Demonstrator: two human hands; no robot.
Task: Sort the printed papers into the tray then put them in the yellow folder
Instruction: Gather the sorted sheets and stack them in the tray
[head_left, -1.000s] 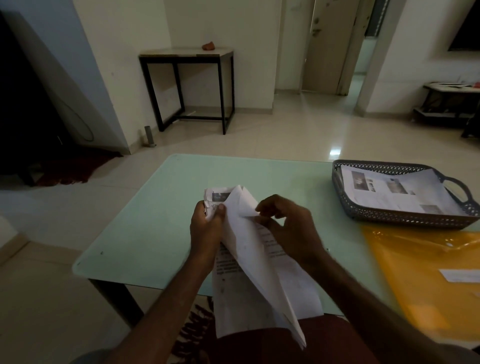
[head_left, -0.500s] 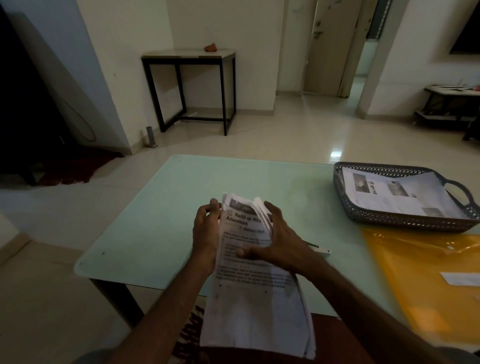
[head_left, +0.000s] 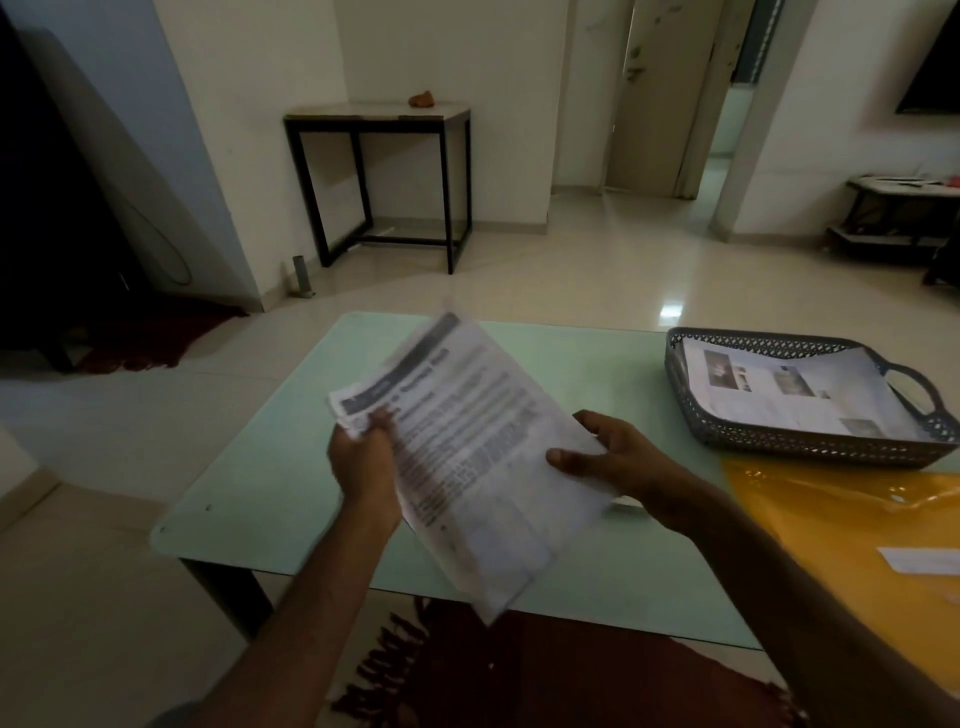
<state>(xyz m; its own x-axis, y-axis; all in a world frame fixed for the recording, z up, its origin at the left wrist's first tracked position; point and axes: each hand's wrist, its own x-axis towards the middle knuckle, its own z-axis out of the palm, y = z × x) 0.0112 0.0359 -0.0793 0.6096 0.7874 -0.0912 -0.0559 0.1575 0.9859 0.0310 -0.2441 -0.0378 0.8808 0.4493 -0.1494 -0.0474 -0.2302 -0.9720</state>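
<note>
Papers (head_left: 467, 441) blurred, held over table (head_left: 270, 457) near middle. left hand (head_left: 363, 457) clenched on their far-left corner; right hand (head_left: 618, 457) pinches right edge, thumb on top, fingers loosely curved. tray (head_left: 779, 447) with sheets (head_left: 795, 395) far right, yellow folder (head_left: 831, 519) near right

Centre of frame: printed papers (head_left: 467, 457) held above the table (head_left: 270, 467), the left hand (head_left: 363, 460) gripping the upper left corner and the right hand (head_left: 615, 457) the right edge. Right of frame, on the table, stands the tray (head_left: 805, 449) with sheets (head_left: 800, 400) inside; the folder (head_left: 831, 525) lies just below it. Upper centre, against the wall, is a side table (head_left: 379, 115).
</note>
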